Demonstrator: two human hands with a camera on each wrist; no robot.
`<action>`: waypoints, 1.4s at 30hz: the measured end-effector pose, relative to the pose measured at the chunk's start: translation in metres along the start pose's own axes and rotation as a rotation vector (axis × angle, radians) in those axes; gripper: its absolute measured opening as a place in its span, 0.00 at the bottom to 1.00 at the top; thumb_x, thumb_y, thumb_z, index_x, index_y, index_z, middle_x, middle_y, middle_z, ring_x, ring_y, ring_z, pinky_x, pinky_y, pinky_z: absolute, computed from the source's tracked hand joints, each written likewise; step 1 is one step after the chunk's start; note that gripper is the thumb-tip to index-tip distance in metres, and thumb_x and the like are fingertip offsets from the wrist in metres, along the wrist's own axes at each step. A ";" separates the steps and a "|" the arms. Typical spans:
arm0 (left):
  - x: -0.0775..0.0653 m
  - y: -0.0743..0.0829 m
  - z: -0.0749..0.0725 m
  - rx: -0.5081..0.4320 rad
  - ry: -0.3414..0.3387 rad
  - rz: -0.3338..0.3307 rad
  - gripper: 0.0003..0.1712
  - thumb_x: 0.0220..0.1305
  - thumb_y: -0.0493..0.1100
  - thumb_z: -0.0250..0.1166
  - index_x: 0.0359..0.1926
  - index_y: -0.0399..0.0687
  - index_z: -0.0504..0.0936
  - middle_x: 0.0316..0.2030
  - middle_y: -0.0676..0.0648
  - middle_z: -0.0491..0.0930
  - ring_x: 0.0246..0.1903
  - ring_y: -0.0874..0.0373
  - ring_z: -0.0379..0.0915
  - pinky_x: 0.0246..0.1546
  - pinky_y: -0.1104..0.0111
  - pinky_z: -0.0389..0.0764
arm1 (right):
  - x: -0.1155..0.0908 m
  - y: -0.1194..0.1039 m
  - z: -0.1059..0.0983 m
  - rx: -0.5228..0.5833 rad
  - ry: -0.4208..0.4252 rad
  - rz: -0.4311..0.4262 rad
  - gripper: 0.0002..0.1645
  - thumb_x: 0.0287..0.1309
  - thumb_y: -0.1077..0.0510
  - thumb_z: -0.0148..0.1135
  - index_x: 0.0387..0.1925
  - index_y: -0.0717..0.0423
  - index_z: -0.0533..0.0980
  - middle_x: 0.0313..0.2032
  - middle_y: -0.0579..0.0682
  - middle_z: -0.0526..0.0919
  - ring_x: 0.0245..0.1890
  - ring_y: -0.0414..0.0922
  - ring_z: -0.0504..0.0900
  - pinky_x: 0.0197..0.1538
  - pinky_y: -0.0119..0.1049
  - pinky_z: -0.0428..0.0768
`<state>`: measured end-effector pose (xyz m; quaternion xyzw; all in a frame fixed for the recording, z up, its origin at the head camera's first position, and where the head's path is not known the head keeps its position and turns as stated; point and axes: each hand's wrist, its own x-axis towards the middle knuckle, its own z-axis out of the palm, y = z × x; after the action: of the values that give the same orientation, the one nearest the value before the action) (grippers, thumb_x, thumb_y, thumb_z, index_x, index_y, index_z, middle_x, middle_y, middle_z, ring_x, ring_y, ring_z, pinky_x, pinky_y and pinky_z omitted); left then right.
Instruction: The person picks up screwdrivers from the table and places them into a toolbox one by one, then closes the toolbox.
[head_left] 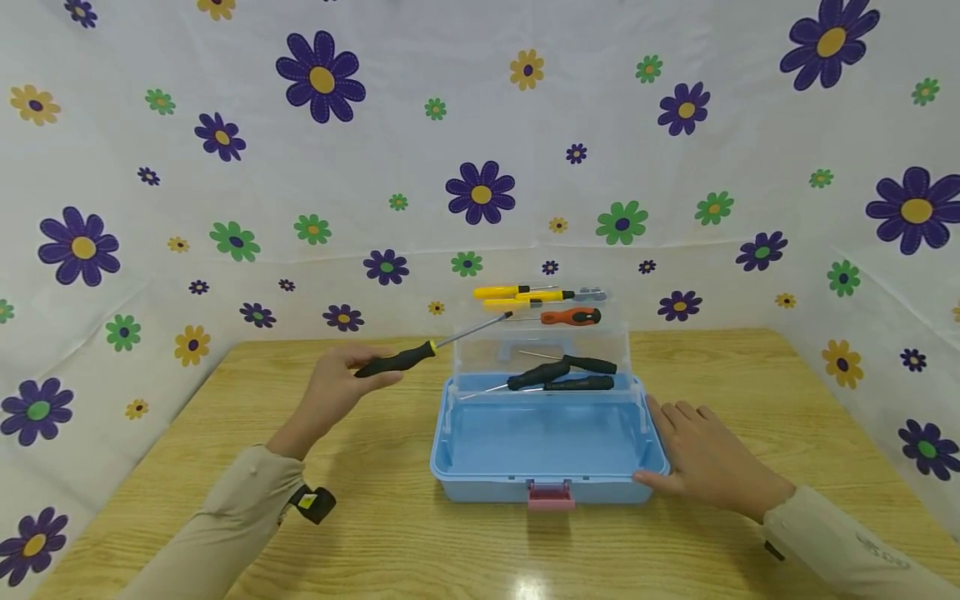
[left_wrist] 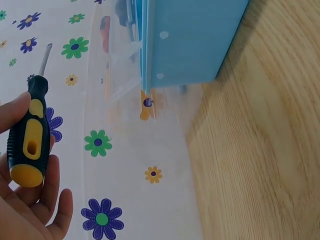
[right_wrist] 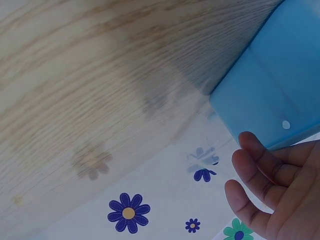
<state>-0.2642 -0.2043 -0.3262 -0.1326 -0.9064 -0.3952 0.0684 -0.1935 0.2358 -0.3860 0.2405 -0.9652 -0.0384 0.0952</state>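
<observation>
My left hand (head_left: pixel 330 390) grips a black-and-yellow screwdriver (head_left: pixel 397 360) by its handle, left of a light blue toolbox (head_left: pixel 480 490). The screwdriver's shaft points up and right, its tip in front of the raised clear lid (head_left: pixel 487 354). In the left wrist view, the screwdriver (left_wrist: pixel 34 127) shows its yellow end cap and inlay. My right hand (head_left: pixel 701 454) rests against the toolbox's right side, thumb at the front corner, fingers extended along the wall. The right wrist view has these fingers (right_wrist: pixel 257 175) beside the blue wall (right_wrist: pixel 270 85), loosely bent.
Several screwdrivers lie in the lid's trays: yellow-handled ones (head_left: pixel 498 292) at the top, a red-and-black one (head_left: pixel 568 317) below them, black-handled ones (head_left: pixel 577 383) lowest. A pink latch (head_left: pixel 551 495) hangs at the box's front. Flowered cloth (head_left: pixel 405 150) stands behind the wooden table (head_left: pixel 382 533).
</observation>
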 end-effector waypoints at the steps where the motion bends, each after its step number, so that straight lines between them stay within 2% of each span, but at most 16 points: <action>1: -0.001 0.001 0.001 0.000 -0.002 -0.001 0.21 0.55 0.46 0.69 0.47 0.39 0.83 0.46 0.39 0.81 0.42 0.48 0.73 0.41 0.65 0.71 | 0.000 0.000 0.000 -0.001 0.000 -0.001 0.61 0.48 0.20 0.49 0.63 0.70 0.64 0.53 0.62 0.77 0.50 0.55 0.77 0.51 0.53 0.76; 10: -0.005 0.015 0.007 -0.002 -0.044 -0.003 0.22 0.54 0.46 0.69 0.49 0.40 0.83 0.51 0.39 0.79 0.50 0.44 0.73 0.50 0.52 0.74 | 0.000 0.000 0.000 -0.002 0.010 -0.012 0.61 0.48 0.21 0.49 0.62 0.70 0.64 0.52 0.63 0.78 0.49 0.55 0.77 0.51 0.53 0.76; 14: -0.007 0.019 0.009 -0.006 -0.061 0.009 0.22 0.54 0.47 0.70 0.49 0.41 0.83 0.52 0.39 0.79 0.52 0.43 0.73 0.51 0.50 0.74 | -0.001 0.000 0.000 0.003 0.013 -0.010 0.61 0.48 0.21 0.50 0.62 0.70 0.64 0.52 0.62 0.78 0.50 0.55 0.77 0.51 0.53 0.76; 18: -0.007 0.023 0.012 -0.004 -0.070 0.026 0.22 0.54 0.46 0.70 0.48 0.41 0.83 0.50 0.40 0.80 0.50 0.44 0.74 0.49 0.53 0.75 | 0.000 0.000 0.000 0.005 0.006 -0.007 0.61 0.48 0.21 0.50 0.63 0.70 0.64 0.53 0.62 0.77 0.50 0.55 0.77 0.51 0.53 0.76; 22: -0.009 0.028 0.014 0.003 -0.077 0.034 0.21 0.53 0.46 0.71 0.47 0.42 0.84 0.48 0.40 0.81 0.47 0.46 0.75 0.45 0.59 0.76 | 0.001 0.000 0.000 0.004 -0.001 -0.003 0.61 0.48 0.20 0.50 0.63 0.70 0.64 0.53 0.62 0.77 0.50 0.55 0.77 0.51 0.53 0.76; 29: -0.009 0.037 0.021 0.006 -0.120 0.041 0.20 0.53 0.46 0.71 0.46 0.42 0.84 0.46 0.42 0.81 0.44 0.48 0.75 0.39 0.67 0.76 | 0.001 0.000 0.001 0.005 -0.015 0.003 0.62 0.47 0.20 0.49 0.63 0.69 0.63 0.54 0.63 0.77 0.51 0.56 0.76 0.52 0.54 0.75; 34: -0.006 0.041 0.028 0.017 -0.151 0.071 0.19 0.52 0.47 0.71 0.45 0.45 0.85 0.43 0.44 0.82 0.43 0.51 0.75 0.38 0.68 0.75 | 0.000 0.000 0.002 -0.001 -0.005 0.000 0.62 0.48 0.20 0.48 0.63 0.69 0.64 0.54 0.63 0.77 0.52 0.56 0.76 0.53 0.54 0.75; 42: -0.004 0.051 0.040 0.004 -0.206 0.112 0.19 0.52 0.47 0.71 0.45 0.45 0.85 0.43 0.45 0.83 0.44 0.51 0.76 0.42 0.63 0.79 | 0.001 0.000 0.001 -0.002 -0.004 0.002 0.62 0.48 0.20 0.48 0.63 0.69 0.64 0.54 0.62 0.77 0.52 0.56 0.76 0.52 0.54 0.75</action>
<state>-0.2459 -0.1425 -0.3180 -0.2226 -0.9006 -0.3734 -0.0027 -0.1941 0.2354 -0.3871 0.2393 -0.9656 -0.0399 0.0936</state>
